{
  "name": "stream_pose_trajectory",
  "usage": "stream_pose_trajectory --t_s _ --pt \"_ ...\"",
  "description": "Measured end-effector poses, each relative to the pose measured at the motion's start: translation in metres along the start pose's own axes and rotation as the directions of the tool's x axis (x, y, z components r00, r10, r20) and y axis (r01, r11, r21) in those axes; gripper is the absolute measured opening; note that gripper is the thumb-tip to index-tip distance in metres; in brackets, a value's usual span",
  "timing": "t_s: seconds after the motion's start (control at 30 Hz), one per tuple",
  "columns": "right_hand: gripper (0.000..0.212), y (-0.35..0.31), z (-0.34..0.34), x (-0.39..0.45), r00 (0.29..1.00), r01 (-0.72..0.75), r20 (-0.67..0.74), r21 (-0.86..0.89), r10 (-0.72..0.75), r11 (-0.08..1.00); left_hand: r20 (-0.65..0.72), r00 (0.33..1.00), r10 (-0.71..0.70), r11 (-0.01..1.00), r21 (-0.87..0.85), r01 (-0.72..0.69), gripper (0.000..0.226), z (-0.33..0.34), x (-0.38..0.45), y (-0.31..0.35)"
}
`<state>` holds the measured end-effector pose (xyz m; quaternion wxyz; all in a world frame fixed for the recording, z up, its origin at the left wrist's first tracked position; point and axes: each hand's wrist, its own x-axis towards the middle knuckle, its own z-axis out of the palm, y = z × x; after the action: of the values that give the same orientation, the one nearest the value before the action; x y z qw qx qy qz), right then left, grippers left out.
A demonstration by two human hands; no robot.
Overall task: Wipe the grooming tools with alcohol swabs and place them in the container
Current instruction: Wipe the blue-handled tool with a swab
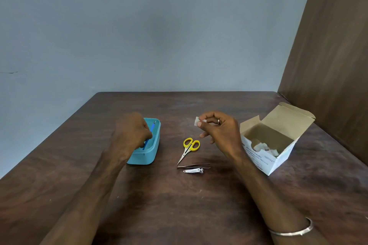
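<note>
A teal container (153, 151) stands on the table left of centre. My left hand (131, 135) reaches into it and holds a thin blue-handled tool (152, 127), whose tip leans on the far rim. My right hand (219, 131) hovers above the table and pinches a small white swab (196, 121) between thumb and forefinger. Below it lie yellow-handled scissors (190, 146), tweezers (194, 165) and a metal nail clipper (194, 170), side by side on the wood.
An open box of alcohol swabs (274, 141) stands at the right, its flap raised, loose swabs inside. A brown wooden panel (334, 65) rises along the right edge. The table (179, 205) butts against a blue-grey wall.
</note>
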<state>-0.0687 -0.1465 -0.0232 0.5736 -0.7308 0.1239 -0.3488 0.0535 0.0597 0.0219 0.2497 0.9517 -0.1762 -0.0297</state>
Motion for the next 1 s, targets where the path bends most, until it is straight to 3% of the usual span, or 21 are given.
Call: stream_pose_trajectory --t_s 0.27,0.63,0.8,0.93,1.0 --pt "0.016 0.003 0.001 0.001 1.000 0.001 0.012 -0.039 -0.001 0.999 0.073 0.997 -0.021 0.961 0.277 0.000 0.016 0.003 -0.007 0.011" --pt "0.014 0.005 0.002 0.003 1.000 0.013 0.013 -0.081 -0.012 0.997 0.099 0.995 -0.026 0.945 0.326 -0.008 0.022 0.007 -0.002 0.010" --pt "0.013 0.006 0.001 0.003 1.000 -0.001 0.010 -0.106 0.002 0.994 -0.100 0.989 0.107 0.960 0.269 -0.077 0.021 0.005 -0.006 0.015" --pt "0.014 0.007 0.000 0.003 1.000 0.000 0.000 -0.115 0.000 0.993 -0.295 0.899 0.325 0.924 0.300 -0.235 0.023 0.013 -0.021 0.033" --pt "0.015 0.006 0.000 0.003 1.000 -0.005 -0.013 -0.110 0.003 0.994 -0.314 0.861 0.400 0.899 0.316 -0.302 0.022 0.022 -0.027 0.045"
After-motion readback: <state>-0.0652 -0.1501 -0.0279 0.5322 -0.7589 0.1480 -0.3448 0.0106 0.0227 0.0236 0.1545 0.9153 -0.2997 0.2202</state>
